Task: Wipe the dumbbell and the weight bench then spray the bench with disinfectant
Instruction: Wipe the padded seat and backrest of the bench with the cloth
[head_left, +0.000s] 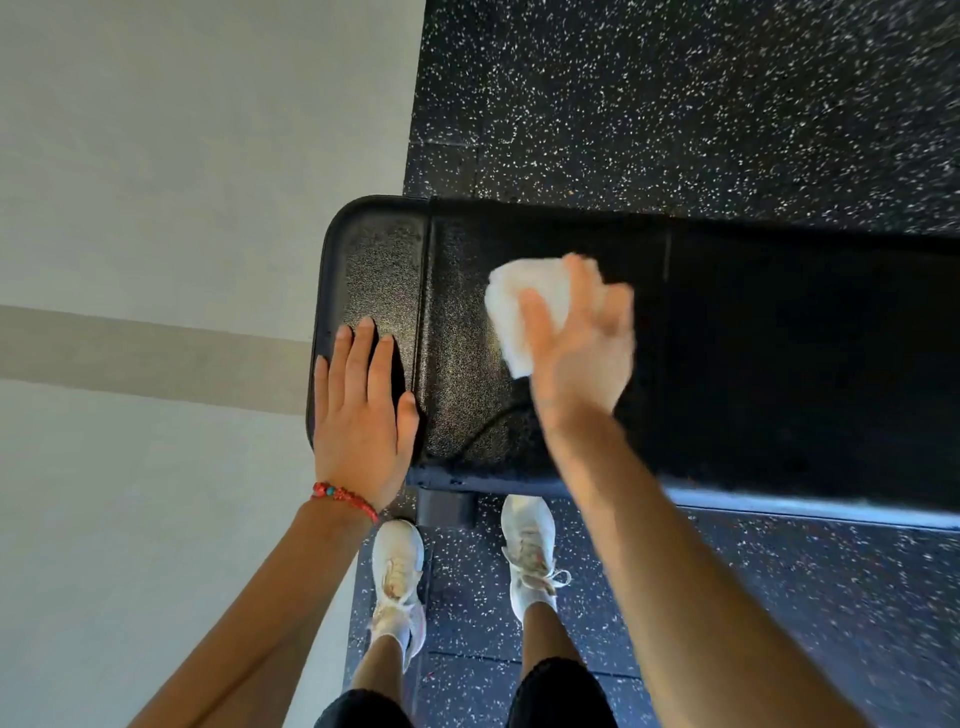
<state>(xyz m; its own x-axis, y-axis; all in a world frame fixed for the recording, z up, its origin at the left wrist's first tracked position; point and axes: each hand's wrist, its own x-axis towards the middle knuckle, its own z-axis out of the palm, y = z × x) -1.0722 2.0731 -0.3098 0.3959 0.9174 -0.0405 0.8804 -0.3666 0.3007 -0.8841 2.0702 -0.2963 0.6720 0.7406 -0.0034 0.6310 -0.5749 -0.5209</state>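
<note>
A black padded weight bench (779, 338) runs from the middle of the view to the right edge. My left hand (358, 410) lies flat with straight fingers on the bench's left end pad. My right hand (576, 343), blurred by motion, presses a crumpled white cloth (524, 301) onto the bench's main pad, its fingers spread over the cloth. No dumbbell or spray bottle is in view.
A pale wall (182, 182) with a beige stripe stands right against the bench's left end. Black speckled rubber flooring (675, 93) lies beyond and in front of the bench. My feet in white shoes (530, 556) stand at the bench's near side.
</note>
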